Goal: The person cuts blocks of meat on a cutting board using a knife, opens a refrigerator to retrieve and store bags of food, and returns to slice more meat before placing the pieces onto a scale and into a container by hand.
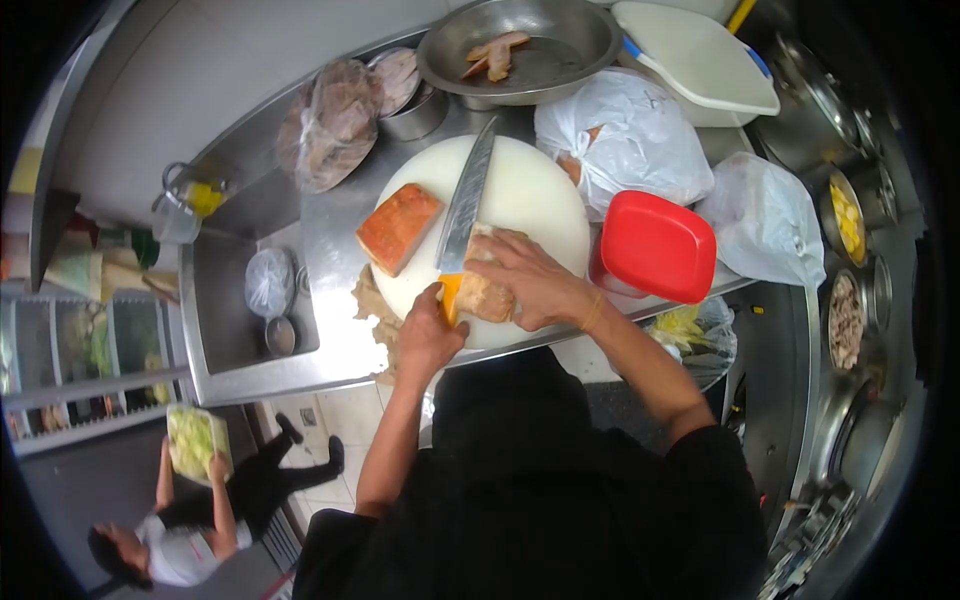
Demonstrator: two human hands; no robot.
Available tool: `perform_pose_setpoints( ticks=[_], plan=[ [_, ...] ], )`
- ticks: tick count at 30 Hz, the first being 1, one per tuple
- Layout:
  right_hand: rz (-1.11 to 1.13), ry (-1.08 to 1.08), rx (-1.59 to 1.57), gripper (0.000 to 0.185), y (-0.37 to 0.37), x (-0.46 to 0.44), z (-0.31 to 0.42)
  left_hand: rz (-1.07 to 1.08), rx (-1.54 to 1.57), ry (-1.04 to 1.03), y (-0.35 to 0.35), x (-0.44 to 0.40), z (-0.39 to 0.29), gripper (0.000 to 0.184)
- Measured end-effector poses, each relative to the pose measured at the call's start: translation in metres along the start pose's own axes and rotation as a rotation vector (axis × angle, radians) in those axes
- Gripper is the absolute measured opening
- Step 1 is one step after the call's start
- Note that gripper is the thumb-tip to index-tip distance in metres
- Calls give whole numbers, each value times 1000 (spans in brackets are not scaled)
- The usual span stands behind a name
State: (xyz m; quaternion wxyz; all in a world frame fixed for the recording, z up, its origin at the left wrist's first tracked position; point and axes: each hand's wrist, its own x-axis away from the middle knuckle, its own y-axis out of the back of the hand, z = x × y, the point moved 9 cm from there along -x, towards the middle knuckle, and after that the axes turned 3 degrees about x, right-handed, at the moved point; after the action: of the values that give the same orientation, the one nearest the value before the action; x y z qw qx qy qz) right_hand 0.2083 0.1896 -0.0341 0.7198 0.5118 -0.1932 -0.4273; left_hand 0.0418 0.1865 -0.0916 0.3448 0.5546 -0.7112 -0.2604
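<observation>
My left hand [431, 333] is closed round the orange handle of a large kitchen knife [467, 200], at the near edge of a round white cutting board [550, 190]. Its broad blade points away from me, flat-looking over the board. My right hand [535, 278] presses over a pale brown block of meat [486, 296], fingers bent across its top, and holds it beside the handle. Left of the blade lies a second block of meat [399, 229] with a reddish-orange top. The underside of the held block is hidden.
A sink [222, 290] is at the left. Behind the board stand a metal bowl [570, 45] with meat pieces and bagged meat [325, 125]. White plastic bags [640, 130] and a red container [658, 247] sit to the right. A person [190, 530] carries a tub of greens [197, 445].
</observation>
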Motion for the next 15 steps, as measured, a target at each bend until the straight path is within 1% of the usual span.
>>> perform_pose_setpoints(
  ticks=[1, 2, 3, 4, 6, 7, 10, 11, 13, 15],
  plan=[
    [65, 112, 95, 85, -12, -3, 6, -69, -75, -42, -5, -2, -3, 58],
    [69, 182, 133, 86, -24, -7, 8, -138, -149, -85, -6, -3, -6, 55],
    [70, 251, 175, 87, -38, -12, 7, -79, -103, -9, -4, -6, -6, 49],
    [70, 319, 222, 88, -40, -18, 11, -76, -123, 31, -2, -8, -2, 48],
    [162, 380, 212, 78, -39, -30, 15, -63, -160, 114, 0, -3, 10, 47],
    [205, 406, 211, 73, -37, -35, 19, -112, -141, 159, 7, 4, 13, 34],
    [257, 365, 235, 62, -41, -38, 12, -106, -21, 233, 20, 30, 33, 30],
    [288, 321, 202, 62, -42, -39, 7, -161, 41, 239, 30, 44, 34, 27],
    [352, 229, 130, 62, -44, -37, 0, -178, 67, 248, 35, 65, 50, 27],
    [343, 174, 144, 62, -43, -39, 2, -177, 113, 268, 35, 90, 67, 26]
  ],
)
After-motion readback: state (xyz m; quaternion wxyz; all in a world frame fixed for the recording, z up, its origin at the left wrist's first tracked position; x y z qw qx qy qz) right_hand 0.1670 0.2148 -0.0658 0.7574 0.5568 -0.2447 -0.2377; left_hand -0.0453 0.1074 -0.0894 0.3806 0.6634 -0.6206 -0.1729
